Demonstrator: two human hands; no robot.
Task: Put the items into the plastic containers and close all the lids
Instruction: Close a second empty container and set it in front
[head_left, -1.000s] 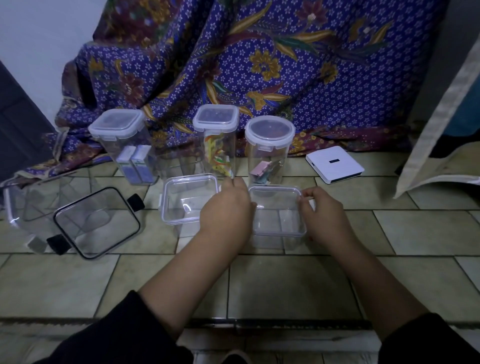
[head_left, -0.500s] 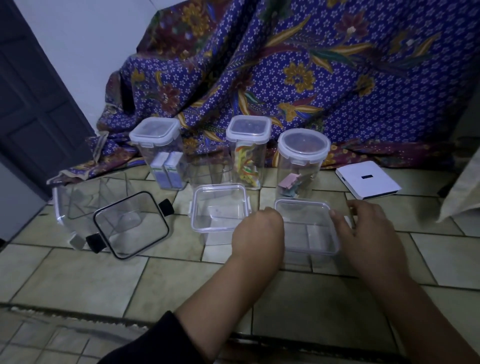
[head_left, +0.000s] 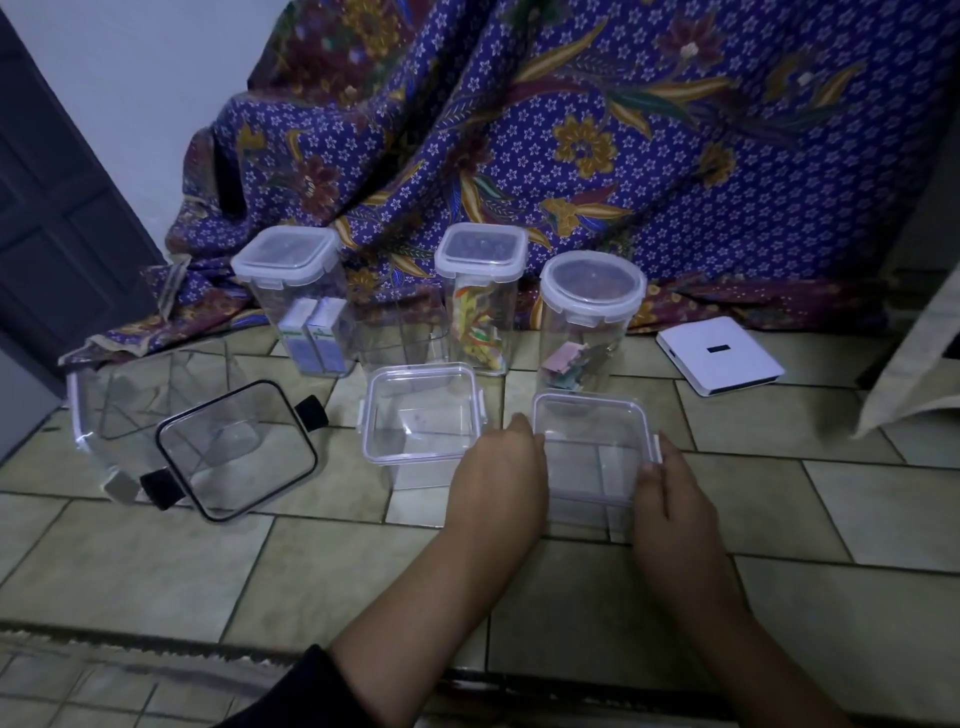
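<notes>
A small clear square container (head_left: 592, 436) with its lid on stands on the tiled floor, right of centre. My left hand (head_left: 498, 480) presses against its left side, and my right hand (head_left: 670, 501) grips its right side with the thumb at the side latch. A second small lidded square container (head_left: 422, 415) sits just to its left, untouched. Behind them stand three tall lidded containers: a square one (head_left: 291, 260) holding two white-and-blue boxes (head_left: 314, 338), a square one (head_left: 480, 249) with colourful packets, and a round one (head_left: 592, 283) with pink and dark bits.
A large clear container (head_left: 130, 400) lies at the left with a black-rimmed lid (head_left: 236, 449) leaning on it. A white flat box (head_left: 719, 356) lies at the right. A purple patterned cloth (head_left: 623, 130) hangs behind. A dark door (head_left: 47, 208) is at the far left.
My hands have slid from the far edge of the right small container to its sides. The view has shifted, so everything appears further right and lower.
</notes>
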